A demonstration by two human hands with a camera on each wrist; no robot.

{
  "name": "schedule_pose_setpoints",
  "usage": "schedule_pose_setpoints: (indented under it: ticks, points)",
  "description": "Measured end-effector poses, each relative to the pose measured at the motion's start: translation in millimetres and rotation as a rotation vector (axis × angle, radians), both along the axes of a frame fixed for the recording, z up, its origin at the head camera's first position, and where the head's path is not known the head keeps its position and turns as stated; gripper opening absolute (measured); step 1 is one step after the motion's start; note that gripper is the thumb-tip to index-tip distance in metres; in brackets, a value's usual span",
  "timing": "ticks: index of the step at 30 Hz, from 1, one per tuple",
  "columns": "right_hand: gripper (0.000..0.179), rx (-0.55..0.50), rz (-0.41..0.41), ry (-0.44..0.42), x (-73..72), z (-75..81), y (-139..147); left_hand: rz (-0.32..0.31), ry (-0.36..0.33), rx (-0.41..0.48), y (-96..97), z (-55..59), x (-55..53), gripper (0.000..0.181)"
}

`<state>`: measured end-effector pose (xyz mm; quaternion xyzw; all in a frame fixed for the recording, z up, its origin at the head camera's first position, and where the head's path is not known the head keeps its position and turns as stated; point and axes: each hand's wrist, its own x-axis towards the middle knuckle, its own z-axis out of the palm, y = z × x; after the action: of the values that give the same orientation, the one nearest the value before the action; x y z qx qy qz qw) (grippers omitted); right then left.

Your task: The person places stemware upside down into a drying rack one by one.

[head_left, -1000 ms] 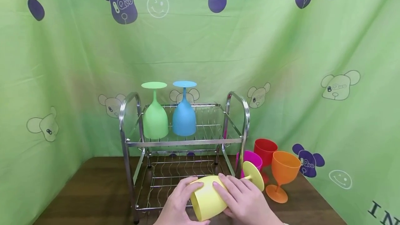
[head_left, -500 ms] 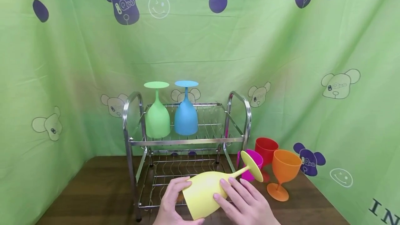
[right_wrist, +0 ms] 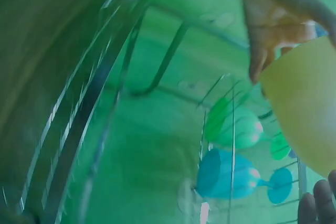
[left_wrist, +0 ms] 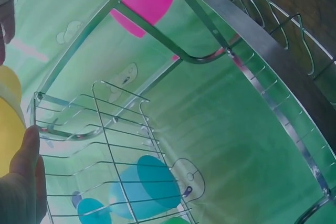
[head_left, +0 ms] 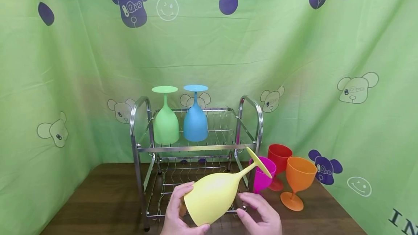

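Observation:
My left hand (head_left: 181,213) grips the yellow goblet (head_left: 213,197) round the rim end of its bowl, fingers behind and thumb at the front. The goblet is tilted, its stem and foot pointing up and right, in front of the rack. My right hand (head_left: 259,215) is just right of the bowl, fingers loosely bent and holding nothing. In the right wrist view the yellow goblet (right_wrist: 307,103) lies between both hands. On the rack's upper tier a green goblet (head_left: 166,124) and a blue goblet (head_left: 195,122) stand upside down.
A two-tier metal dish rack (head_left: 196,148) stands on the brown wooden table (head_left: 85,206). To its right stand upright a magenta goblet (head_left: 263,173), a red goblet (head_left: 280,159) and an orange goblet (head_left: 300,173). A green printed curtain (head_left: 209,46) hangs behind.
The yellow goblet's foot has swung upward as the goblet tilted more steeply. My right hand has come off the bowl and sits slightly lower right; my left hand keeps its hold.

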<state>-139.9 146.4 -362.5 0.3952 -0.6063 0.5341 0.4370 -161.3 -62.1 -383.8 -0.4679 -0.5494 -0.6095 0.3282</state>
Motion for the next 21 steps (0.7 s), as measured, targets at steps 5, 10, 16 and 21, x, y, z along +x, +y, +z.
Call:
schedule_pose_setpoints:
  ticks: [5,10,16,21]
  points:
    - [0.058,-0.216,0.353,-0.383,0.9,-10.9,-3,-0.042,0.001,0.083,8.8,-3.4,-0.7,0.079]
    - [0.046,-0.262,0.469,-0.501,-5.2,-17.2,-11,-0.070,-0.073,0.136,17.8,-10.2,2.0,0.079]
    - [0.043,-0.286,0.393,-0.654,-6.5,-22.2,-23,-0.101,-0.084,0.147,21.2,-19.3,-0.3,0.080]
    - [0.036,-0.303,0.450,-0.675,-9.2,-25.3,-25,-0.104,-0.052,0.133,21.8,-24.9,-3.7,0.082]
